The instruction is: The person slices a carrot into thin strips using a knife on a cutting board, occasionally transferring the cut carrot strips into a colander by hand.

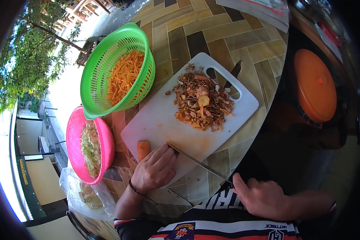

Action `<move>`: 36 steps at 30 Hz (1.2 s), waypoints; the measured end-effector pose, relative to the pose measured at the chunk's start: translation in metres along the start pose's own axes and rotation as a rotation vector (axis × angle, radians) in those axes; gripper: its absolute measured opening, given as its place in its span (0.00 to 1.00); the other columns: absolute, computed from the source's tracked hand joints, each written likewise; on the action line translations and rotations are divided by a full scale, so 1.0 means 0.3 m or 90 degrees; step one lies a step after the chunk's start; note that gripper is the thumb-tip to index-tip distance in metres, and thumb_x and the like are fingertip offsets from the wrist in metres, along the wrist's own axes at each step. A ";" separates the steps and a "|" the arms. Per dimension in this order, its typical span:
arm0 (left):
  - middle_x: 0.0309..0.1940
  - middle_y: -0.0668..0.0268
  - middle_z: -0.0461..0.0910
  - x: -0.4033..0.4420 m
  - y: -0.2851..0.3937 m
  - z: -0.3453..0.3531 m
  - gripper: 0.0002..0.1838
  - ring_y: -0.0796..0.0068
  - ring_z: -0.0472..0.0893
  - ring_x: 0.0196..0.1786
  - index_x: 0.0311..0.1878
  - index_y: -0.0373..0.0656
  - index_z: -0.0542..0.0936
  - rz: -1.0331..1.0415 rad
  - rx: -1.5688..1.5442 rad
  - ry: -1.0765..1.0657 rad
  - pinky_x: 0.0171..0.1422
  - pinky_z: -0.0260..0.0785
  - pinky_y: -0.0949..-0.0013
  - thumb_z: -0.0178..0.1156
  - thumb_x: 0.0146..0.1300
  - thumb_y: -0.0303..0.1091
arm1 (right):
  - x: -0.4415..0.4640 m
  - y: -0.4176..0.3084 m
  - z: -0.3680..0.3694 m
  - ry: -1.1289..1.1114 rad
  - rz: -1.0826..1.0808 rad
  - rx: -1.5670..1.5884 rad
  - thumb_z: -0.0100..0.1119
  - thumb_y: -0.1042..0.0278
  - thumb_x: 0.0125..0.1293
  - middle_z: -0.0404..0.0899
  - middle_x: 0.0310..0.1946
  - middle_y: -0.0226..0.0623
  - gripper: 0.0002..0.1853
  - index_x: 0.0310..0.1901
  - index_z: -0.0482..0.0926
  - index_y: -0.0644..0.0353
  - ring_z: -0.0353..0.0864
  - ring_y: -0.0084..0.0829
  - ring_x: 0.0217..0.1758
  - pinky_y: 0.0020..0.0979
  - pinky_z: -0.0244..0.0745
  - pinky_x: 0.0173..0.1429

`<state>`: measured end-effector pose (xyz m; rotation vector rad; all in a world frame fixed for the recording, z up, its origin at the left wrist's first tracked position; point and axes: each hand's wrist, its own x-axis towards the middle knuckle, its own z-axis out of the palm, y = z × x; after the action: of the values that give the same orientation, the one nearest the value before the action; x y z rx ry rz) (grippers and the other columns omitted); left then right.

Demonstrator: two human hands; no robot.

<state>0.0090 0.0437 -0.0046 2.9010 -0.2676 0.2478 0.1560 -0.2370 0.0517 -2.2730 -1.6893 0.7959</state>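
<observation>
I log: right hand clamped on knife; left hand near its tip, grip untellable; carrot, eight o'clock on cutting board; step judged pre-cutting, next move calling for steadied carrot.

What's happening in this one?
A person's right hand grips a knife, its blade reaching over a white cutting board. The left hand is at the board's edge, fingers by the knife tip, beside a carrot. Scraps are heaped on the board. Orange shreds sit in a green basket, pale ones in a pink basket.
</observation>
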 end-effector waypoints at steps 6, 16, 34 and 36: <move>0.52 0.56 0.78 -0.010 0.002 0.000 0.22 0.56 0.79 0.60 0.49 0.32 0.80 0.000 0.016 -0.007 0.62 0.74 0.58 0.65 0.49 0.29 | 0.001 0.007 0.020 0.017 0.012 0.007 0.59 0.59 0.68 0.74 0.16 0.38 0.21 0.56 0.73 0.63 0.76 0.34 0.12 0.36 0.72 0.13; 0.53 0.56 0.77 -0.017 0.019 0.002 0.21 0.56 0.77 0.61 0.49 0.31 0.80 -0.013 0.019 0.003 0.64 0.73 0.60 0.64 0.50 0.28 | 0.022 0.005 -0.008 0.024 0.003 0.012 0.57 0.60 0.70 0.75 0.17 0.39 0.17 0.54 0.72 0.62 0.77 0.38 0.13 0.38 0.73 0.15; 0.52 0.56 0.76 -0.021 0.015 0.000 0.22 0.57 0.78 0.61 0.52 0.31 0.79 -0.016 0.002 0.000 0.63 0.73 0.60 0.63 0.50 0.27 | -0.028 0.010 -0.042 0.007 0.009 0.035 0.57 0.61 0.70 0.78 0.18 0.40 0.15 0.52 0.71 0.61 0.80 0.42 0.17 0.40 0.77 0.20; 0.52 0.57 0.76 -0.022 0.010 0.005 0.23 0.57 0.78 0.61 0.52 0.30 0.79 -0.012 0.000 0.005 0.63 0.73 0.60 0.64 0.50 0.27 | -0.028 0.023 -0.034 -0.008 0.005 0.043 0.57 0.61 0.70 0.78 0.18 0.40 0.16 0.52 0.71 0.61 0.80 0.42 0.17 0.40 0.77 0.20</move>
<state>0.0021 0.0415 -0.0067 2.8998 -0.2387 0.2558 0.1655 -0.2454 0.0595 -2.2359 -1.6335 0.8567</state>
